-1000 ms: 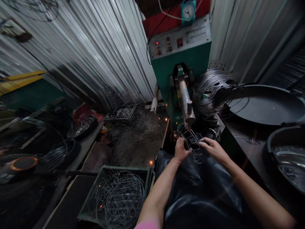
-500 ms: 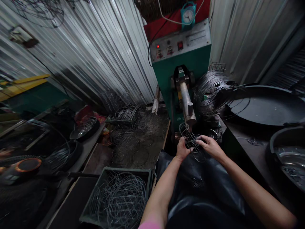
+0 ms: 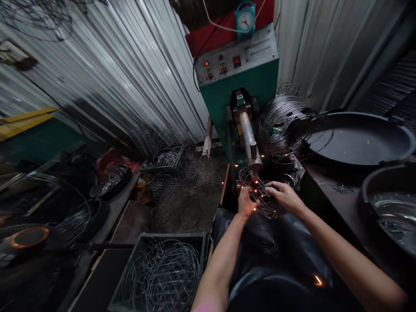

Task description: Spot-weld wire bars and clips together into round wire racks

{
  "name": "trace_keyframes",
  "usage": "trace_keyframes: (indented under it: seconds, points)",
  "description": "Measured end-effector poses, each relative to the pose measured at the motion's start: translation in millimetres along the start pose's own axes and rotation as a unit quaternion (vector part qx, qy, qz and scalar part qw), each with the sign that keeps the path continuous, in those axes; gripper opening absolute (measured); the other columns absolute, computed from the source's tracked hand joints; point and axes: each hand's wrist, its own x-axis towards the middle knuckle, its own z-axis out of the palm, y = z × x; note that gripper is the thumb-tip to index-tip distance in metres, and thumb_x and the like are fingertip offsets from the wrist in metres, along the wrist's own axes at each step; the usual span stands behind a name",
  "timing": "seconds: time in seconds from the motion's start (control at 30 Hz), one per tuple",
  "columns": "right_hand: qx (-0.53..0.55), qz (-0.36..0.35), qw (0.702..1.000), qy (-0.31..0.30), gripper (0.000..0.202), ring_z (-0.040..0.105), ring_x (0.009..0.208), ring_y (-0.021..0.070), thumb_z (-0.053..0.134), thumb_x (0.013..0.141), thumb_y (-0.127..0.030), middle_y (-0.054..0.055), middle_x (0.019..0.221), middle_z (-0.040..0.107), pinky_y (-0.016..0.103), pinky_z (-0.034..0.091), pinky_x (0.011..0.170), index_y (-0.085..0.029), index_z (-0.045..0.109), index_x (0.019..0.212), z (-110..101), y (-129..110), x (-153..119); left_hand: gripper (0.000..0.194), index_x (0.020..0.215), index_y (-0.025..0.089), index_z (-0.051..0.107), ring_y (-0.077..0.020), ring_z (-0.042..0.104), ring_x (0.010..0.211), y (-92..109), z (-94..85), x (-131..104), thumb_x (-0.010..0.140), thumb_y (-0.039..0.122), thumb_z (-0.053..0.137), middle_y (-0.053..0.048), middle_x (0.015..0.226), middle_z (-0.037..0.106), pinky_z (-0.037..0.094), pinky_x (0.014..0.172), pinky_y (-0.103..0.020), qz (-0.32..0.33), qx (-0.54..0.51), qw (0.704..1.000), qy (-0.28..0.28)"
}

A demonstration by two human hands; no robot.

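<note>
A small oblong wire rack (image 3: 267, 207) lies under the electrode tip of a green spot welder (image 3: 254, 161). My left hand (image 3: 245, 203) is closed on the rack's left edge, thumb toward the bars. On the other side my right hand (image 3: 283, 196) pinches at the rack's right edge, close to the electrode; what exactly lies between its fingertips is too small to make out. Orange sparks fly around the electrode and over the rack. One glowing spark streak shows on the black apron (image 3: 276, 264) across my lap.
A crate (image 3: 162, 273) of round wire racks stands at lower left, more wire pieces on the floor beyond. Right of the welder sit a wire coil (image 3: 286, 117), a large shallow pan (image 3: 360, 136) and a deep pan (image 3: 390, 208) with metal parts. A clock (image 3: 245, 19) tops the welder.
Sparks have burst out at the electrode, where there were none before. Both hands stay on the wire rack in nearly the same place. The view has shifted slightly.
</note>
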Motion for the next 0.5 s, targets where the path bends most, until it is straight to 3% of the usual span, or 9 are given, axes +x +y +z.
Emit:
trace_keyframes:
  seconds: [0.13,0.27,0.5]
  points:
    - [-0.001,0.006,1.000,-0.002,0.030,0.062,0.079,0.0218,0.060,0.070,-0.043,0.004,0.086,0.070,0.031,0.046,0.072,-0.020,0.066,0.089,-8,11,-9,0.051,0.097,0.021,0.054,-0.0237,0.051,0.104,-2,-1.2,1,0.051,0.017,0.076,-0.006,0.106,0.055,0.043,0.090,-0.037,0.043,0.019,0.999,-0.012]
    - [-0.028,-0.004,0.999,-0.021,0.028,0.062,0.076,0.0213,0.058,0.072,-0.044,0.004,0.079,0.069,0.030,0.046,0.069,-0.019,0.066,0.082,-9,11,-6,0.056,0.100,0.020,0.052,-0.0209,0.054,0.098,-6,3.6,4,0.050,0.016,0.076,-0.004,0.103,0.056,0.047,0.084,-0.035,0.060,0.008,0.998,-0.019]
    - [-0.057,-0.021,0.998,0.009,0.025,0.062,0.077,0.0222,0.057,0.069,-0.041,0.004,0.074,0.069,0.029,0.046,0.067,-0.020,0.067,0.076,0,-5,13,0.055,0.095,0.020,0.051,-0.0180,0.057,0.088,-10,4.3,14,0.048,0.016,0.078,-0.002,0.094,0.057,0.049,0.079,-0.034,0.057,0.030,0.998,0.007]
